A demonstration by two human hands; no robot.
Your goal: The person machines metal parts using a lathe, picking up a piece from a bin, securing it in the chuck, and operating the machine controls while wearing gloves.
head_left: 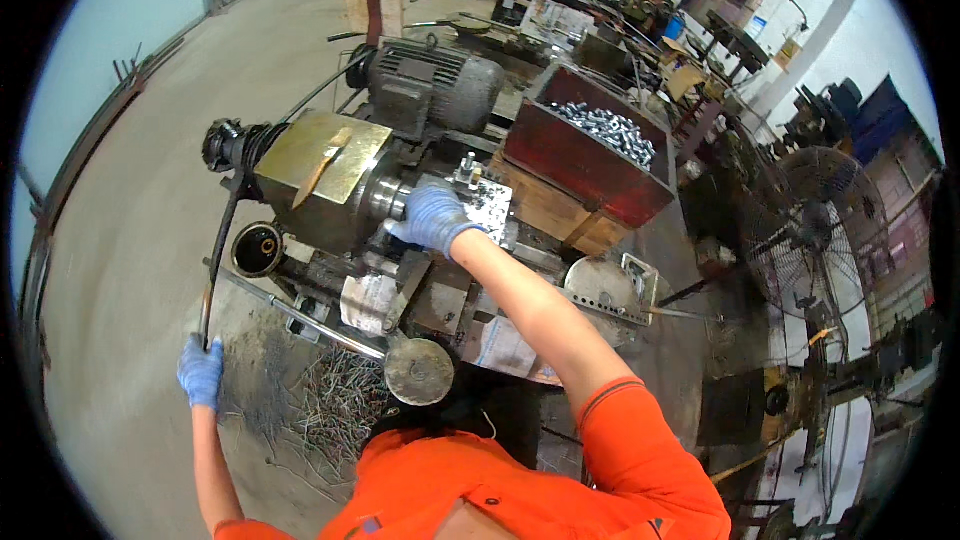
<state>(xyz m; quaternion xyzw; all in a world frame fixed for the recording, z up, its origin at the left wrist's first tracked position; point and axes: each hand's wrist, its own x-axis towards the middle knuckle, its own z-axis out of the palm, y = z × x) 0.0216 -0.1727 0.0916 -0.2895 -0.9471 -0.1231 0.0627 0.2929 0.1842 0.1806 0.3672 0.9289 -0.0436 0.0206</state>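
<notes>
My left hand [202,372], in a blue glove, is wrapped round the lower end of a long dark lever [222,245] at the left of a small lathe-like machine. The lever runs up to the machine's left end. My right hand [435,220], also gloved, is curled beside the shiny round spindle nose [384,196]; whatever its fingers hold is hidden beneath the glove. Just right of that hand is a light metal plate [488,208] with dark specks and small upright fittings. On the brass-coloured headstock cover [340,155] lies a brush with a wooden handle [315,178].
Behind the headstock stands an electric motor [430,85]. A dark red bin [590,175] of shiny metal pieces [605,130] rests on wood at the right. Long metal shavings [340,390] litter the floor near a round pad [418,372]. A large fan [810,225] stands far right.
</notes>
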